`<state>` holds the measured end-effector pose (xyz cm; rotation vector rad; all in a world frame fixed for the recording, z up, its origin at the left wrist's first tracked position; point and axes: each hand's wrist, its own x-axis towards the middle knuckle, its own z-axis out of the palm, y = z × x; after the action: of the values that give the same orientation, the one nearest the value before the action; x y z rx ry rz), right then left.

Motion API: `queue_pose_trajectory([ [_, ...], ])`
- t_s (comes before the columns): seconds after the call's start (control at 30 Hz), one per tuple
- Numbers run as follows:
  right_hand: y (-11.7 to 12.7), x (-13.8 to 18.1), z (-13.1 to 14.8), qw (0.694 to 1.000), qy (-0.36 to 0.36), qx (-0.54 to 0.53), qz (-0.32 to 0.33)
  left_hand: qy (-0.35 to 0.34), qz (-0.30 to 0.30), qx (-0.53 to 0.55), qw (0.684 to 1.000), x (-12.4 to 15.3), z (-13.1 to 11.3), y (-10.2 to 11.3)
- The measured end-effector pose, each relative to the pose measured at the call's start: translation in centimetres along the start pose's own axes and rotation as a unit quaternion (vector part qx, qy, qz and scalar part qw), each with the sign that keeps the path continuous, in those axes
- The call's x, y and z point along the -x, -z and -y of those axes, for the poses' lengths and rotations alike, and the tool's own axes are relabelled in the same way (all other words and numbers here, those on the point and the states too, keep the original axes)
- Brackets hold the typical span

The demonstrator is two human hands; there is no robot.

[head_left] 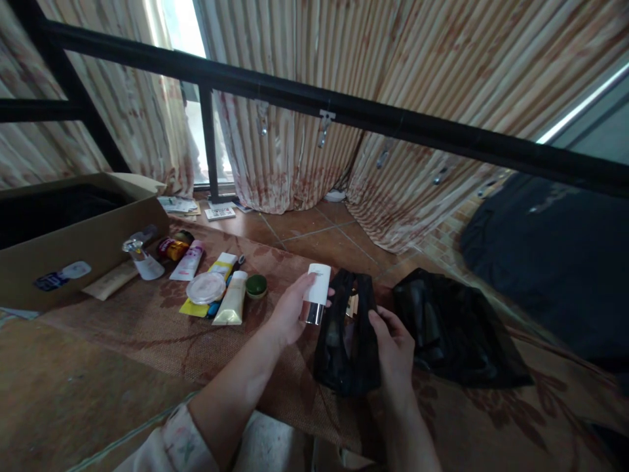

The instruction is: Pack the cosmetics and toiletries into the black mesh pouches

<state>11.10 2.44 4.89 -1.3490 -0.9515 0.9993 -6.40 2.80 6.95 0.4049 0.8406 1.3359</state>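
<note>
Pale patterned sleeve point(177, 439) at lower left, nearest the lens, on the left arm. Left hand point(287, 318) clamped round a white bottle point(318, 283), its shiny metallic end pointing down; bottle held at the left side of an upright black bag point(366, 367), cannot tell whether the two touch. Right hand point(399, 344) closed on the bag's right edge, thumb toward the lens. Bag mouth gapes, some contents visible, too dark to sort. Second black bag point(459, 337) lies just right of that hand, on the same reddish-brown cloth point(187, 357). Left of the bottle, a loose cluster: cream tube point(232, 298), small green-lidded jar point(256, 284) beside it, round clear-topped tub point(206, 287) resting over yellow and blue items. Farther left, pink tube point(189, 261), amber container point(171, 248), white bottle with clear top point(148, 266), beige tube point(112, 280) lying against a cardboard box point(111, 239). Papers point(219, 214) on floor tiles beyond. Black rail point(373, 113) crosses before striped curtains point(275, 157).
</note>
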Motion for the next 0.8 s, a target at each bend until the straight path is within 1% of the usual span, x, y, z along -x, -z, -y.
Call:
queue_pose_trajectory([
  [0.13, 0.00, -0.03, -0.13, 1.000, 0.018, 0.022, -0.005, 0.041, 0.012, 0.064, 0.997, 0.33, -0.47, -0.14],
  [0.3, -0.01, 0.02, -0.04, 0.998, 0.035, 0.046, -0.009, 0.049, 0.044, 0.115, 0.991, 0.37, -0.54, -0.08],
  [0.4, -0.13, 0.26, 0.30, 0.998, 0.032, 0.049, -0.008, 0.052, 0.052, 0.130, 0.989, 0.51, -0.64, -0.08],
  [0.53, -0.25, 0.49, 0.46, 0.999, 0.017, 0.032, -0.005, 0.038, 0.048, 0.136, 0.989, 0.67, -0.83, -0.16],
  [0.7, -0.12, 0.36, 0.23, 0.999, 0.023, 0.026, -0.003, 0.005, 0.022, 0.141, 0.990, 0.49, -0.87, -0.14],
  [0.8, -0.09, 0.32, 0.33, 0.999, 0.027, 0.038, -0.008, 0.007, 0.007, 0.146, 0.989, 0.45, -0.94, -0.11],
])
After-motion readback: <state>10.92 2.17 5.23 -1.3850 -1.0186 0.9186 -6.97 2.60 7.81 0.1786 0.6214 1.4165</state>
